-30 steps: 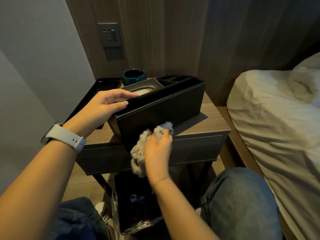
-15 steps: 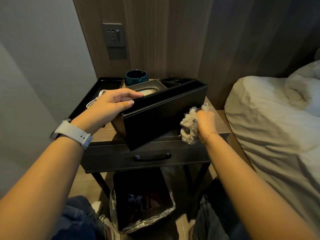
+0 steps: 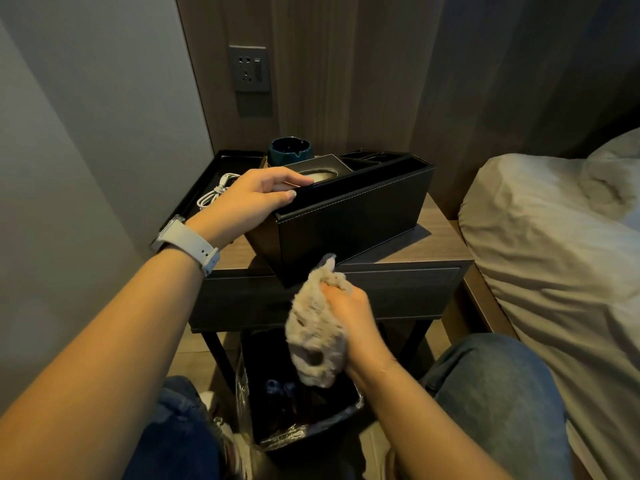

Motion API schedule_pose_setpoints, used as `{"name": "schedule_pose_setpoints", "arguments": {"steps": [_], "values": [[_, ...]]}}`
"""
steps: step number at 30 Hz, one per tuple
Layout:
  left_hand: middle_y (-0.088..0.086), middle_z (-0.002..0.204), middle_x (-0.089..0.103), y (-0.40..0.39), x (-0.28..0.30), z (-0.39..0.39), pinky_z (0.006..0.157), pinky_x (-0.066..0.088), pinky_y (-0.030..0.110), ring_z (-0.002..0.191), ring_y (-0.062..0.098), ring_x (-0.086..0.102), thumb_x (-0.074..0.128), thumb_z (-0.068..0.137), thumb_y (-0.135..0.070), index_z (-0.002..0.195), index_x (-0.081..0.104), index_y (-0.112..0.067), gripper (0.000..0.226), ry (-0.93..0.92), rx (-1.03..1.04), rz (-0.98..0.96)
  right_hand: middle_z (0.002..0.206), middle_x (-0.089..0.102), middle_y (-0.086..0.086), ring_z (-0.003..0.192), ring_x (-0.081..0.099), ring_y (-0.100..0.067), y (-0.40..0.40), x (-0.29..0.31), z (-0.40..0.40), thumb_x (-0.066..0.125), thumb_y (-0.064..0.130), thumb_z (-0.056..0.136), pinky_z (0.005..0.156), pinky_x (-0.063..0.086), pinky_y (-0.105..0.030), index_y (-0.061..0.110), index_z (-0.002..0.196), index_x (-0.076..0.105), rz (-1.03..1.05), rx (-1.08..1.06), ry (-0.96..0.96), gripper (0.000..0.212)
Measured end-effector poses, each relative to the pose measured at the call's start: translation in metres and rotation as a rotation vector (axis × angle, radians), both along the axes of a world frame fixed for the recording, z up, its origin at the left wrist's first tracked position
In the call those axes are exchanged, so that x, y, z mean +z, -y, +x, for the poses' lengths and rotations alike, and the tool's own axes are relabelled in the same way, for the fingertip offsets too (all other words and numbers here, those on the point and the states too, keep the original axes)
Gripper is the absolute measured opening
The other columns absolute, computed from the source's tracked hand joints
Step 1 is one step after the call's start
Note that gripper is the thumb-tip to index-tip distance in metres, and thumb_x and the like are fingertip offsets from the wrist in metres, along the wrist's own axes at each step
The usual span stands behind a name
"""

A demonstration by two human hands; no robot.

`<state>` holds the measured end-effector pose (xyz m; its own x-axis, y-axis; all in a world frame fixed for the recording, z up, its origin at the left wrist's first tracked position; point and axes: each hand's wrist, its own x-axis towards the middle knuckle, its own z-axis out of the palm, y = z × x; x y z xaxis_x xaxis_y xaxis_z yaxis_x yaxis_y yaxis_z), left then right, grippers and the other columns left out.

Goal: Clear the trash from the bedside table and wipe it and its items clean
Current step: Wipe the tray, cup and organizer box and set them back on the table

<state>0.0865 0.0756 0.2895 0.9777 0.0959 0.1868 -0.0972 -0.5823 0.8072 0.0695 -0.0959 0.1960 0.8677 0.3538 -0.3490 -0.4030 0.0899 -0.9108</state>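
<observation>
Both hands work at a black organizer box (image 3: 349, 216) on a wooden bedside table (image 3: 433, 244): the left hand (image 3: 256, 199), at 10 o'clock, lies palm-down gripping the box's near corner, wrist in a pale watch band (image 3: 187, 242). At 6 o'clock the right hand (image 3: 349, 313) is clenched around a fluffy beige cloth (image 3: 317, 341) below the box's front. A lined trash bin (image 3: 304, 420) sits under the table, a wall socket (image 3: 249, 69) at 12 o'clock, a bed (image 3: 561, 258) at 3 o'clock.
</observation>
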Motion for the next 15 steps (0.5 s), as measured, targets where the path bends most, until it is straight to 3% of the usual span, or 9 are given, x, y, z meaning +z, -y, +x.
{"name": "schedule_pose_setpoints", "arguments": {"steps": [2, 4, 6, 7, 10, 13, 15], "values": [[-0.014, 0.121, 0.056, 0.0, 0.001, 0.0, 0.081, 0.039, 0.007, 0.105, -0.008, 0.051, 0.047, 0.098, -0.009, 0.122, 0.06, -0.026, 0.032, -0.005, -0.005, -0.006, 0.065, 0.063, -0.001, 0.062, 0.061, -0.013, 0.026, 0.004, 0.0, 0.053, 0.012, 0.094, 0.063, 0.047, -0.028, 0.013, 0.079, 0.064, 0.056, -0.081, -0.037, 0.018], [-0.016, 0.118, 0.055, 0.0, 0.0, 0.0, 0.079, 0.04, 0.008, 0.101, -0.011, 0.05, 0.046, 0.099, -0.009, 0.123, 0.06, -0.025, 0.032, -0.005, 0.001, -0.005, 0.076, 0.065, -0.004, 0.073, 0.064, -0.017, 0.036, -0.006, 0.01, 0.051, 0.015, 0.095, 0.068, 0.05, -0.03, 0.01, 0.09, 0.064, 0.166, -0.296, -0.093, 0.015], [-0.017, 0.116, 0.056, 0.002, -0.002, 0.0, 0.078, 0.041, 0.008, 0.101, -0.011, 0.05, 0.046, 0.099, -0.008, 0.121, 0.06, -0.026, 0.032, 0.008, 0.015, -0.013, 0.089, 0.068, -0.008, 0.084, 0.067, -0.021, 0.017, -0.019, 0.011, 0.05, 0.016, 0.096, 0.077, 0.054, -0.036, 0.009, 0.103, 0.064, 0.202, -0.376, -0.108, 0.016], [-0.016, 0.117, 0.057, 0.002, -0.003, 0.001, 0.079, 0.041, 0.008, 0.103, -0.01, 0.051, 0.046, 0.098, -0.008, 0.12, 0.061, -0.027, 0.032, 0.019, 0.019, -0.024, 0.091, 0.069, -0.01, 0.086, 0.068, -0.022, -0.002, -0.026, 0.007, 0.049, 0.015, 0.097, 0.079, 0.055, -0.037, 0.01, 0.104, 0.063, 0.22, -0.342, -0.121, 0.017], [-0.012, 0.122, 0.058, 0.002, -0.003, 0.001, 0.086, 0.04, 0.012, 0.114, 0.001, 0.051, 0.047, 0.098, -0.007, 0.117, 0.061, -0.029, 0.033, 0.011, 0.015, -0.044, 0.079, 0.062, -0.006, 0.072, 0.062, -0.017, -0.069, -0.035, -0.03, 0.044, 0.006, 0.096, 0.066, 0.05, -0.027, 0.011, 0.089, 0.06, 0.197, -0.104, -0.195, 0.018], [-0.01, 0.124, 0.058, 0.002, -0.001, 0.002, 0.089, 0.041, 0.014, 0.117, 0.004, 0.051, 0.047, 0.098, -0.007, 0.118, 0.061, -0.028, 0.032, -0.008, 0.014, -0.042, 0.073, 0.057, -0.004, 0.07, 0.055, -0.014, -0.092, -0.03, -0.055, 0.043, -0.002, 0.092, 0.066, 0.046, -0.027, 0.01, 0.082, 0.057, 0.279, 0.046, -0.033, 0.021], [-0.01, 0.124, 0.057, 0.001, -0.001, 0.002, 0.087, 0.041, 0.013, 0.116, 0.003, 0.051, 0.047, 0.098, -0.007, 0.12, 0.061, -0.026, 0.032, -0.008, 0.016, -0.042, 0.072, 0.06, -0.001, 0.071, 0.059, -0.012, -0.075, -0.028, -0.048, 0.047, 0.001, 0.093, 0.066, 0.048, -0.026, 0.011, 0.084, 0.059, 0.272, 0.027, 0.069, 0.018]]}}
